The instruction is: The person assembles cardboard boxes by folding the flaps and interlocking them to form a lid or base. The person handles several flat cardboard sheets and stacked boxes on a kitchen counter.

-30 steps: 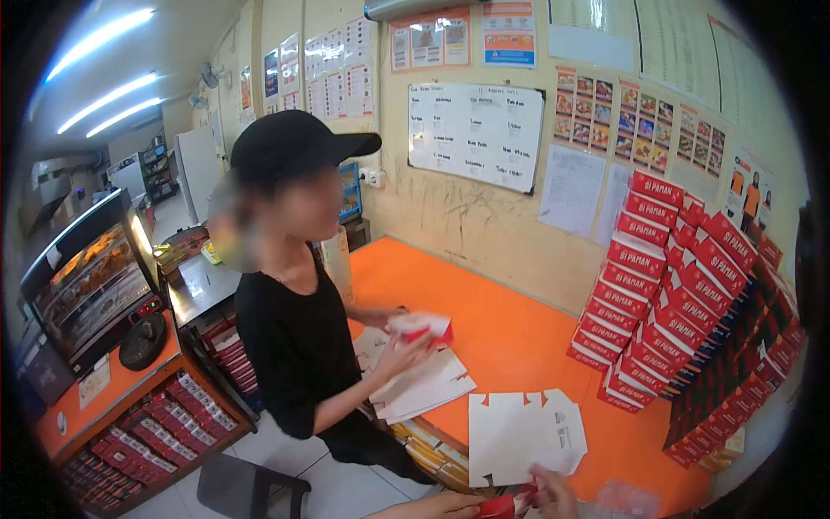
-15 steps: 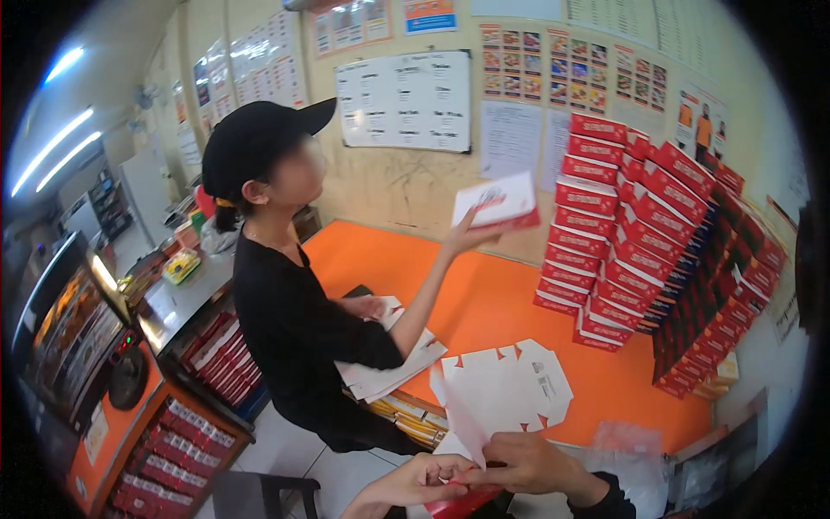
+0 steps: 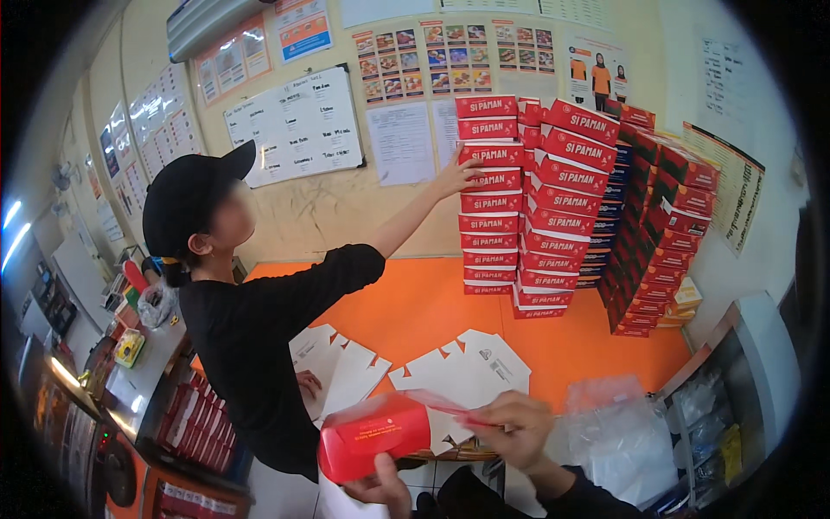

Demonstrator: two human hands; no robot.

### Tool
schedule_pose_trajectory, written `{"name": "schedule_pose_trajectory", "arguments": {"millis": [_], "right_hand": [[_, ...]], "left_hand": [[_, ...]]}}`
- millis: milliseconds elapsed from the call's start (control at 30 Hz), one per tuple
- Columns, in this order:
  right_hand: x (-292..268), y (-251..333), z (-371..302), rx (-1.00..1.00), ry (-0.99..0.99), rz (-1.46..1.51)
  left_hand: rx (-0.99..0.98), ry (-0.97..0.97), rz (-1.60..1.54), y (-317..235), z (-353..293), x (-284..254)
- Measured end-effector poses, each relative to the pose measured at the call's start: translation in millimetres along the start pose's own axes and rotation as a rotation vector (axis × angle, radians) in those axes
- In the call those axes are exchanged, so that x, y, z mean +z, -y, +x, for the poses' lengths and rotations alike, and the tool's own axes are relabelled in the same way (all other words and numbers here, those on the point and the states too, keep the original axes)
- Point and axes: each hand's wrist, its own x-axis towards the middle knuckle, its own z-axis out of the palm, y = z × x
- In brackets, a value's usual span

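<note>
The left fingers (image 3: 388, 472) hold the box (image 3: 367, 438) while the right fingers (image 3: 493, 417), beside it, pinch its flap (image 3: 438, 402) (seemingly light card, easily creased, best held along folds).

Head camera: wide fisheye on the wearer's head, aimed forward and down
Lower edge: bare left hand (image 3: 382, 489) and right hand (image 3: 522, 424), nearest
Middle distance: flat orange worktop (image 3: 415, 298), seen slantwise from above
Far side: cream-painted wall (image 3: 298, 221)

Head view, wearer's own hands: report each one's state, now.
Left hand: holding the red box, thumb against it.
Right hand: closed, fingers pinching the box's blurred flap.
</note>
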Motion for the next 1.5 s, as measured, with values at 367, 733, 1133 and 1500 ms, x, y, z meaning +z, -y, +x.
{"name": "schedule_pose_trajectory", "arguments": {"millis": [367,733,1133,1500], "right_hand": [[22.2,-21.3,-40.9,-0.062,0.283,-0.12],[44.8,-142.5,-148.7,0.865,0.766,0.401],[1.3,-130.8,-224.4,0.926,0.439,0.275],[-67.7,-159.1,-170.6,1.611,0.209,0.555]], "left_hand": [[0.093,0.198,0.279,2.7,-29.7,17.0],[-0.32,0.625,-0.048,79.6,-6.3,-16.1],[-0.641,1.194,-0.095,127.0,-81.8,-33.4],[0.432,1.636,0.935,59.7,38.2,-76.2]]}}
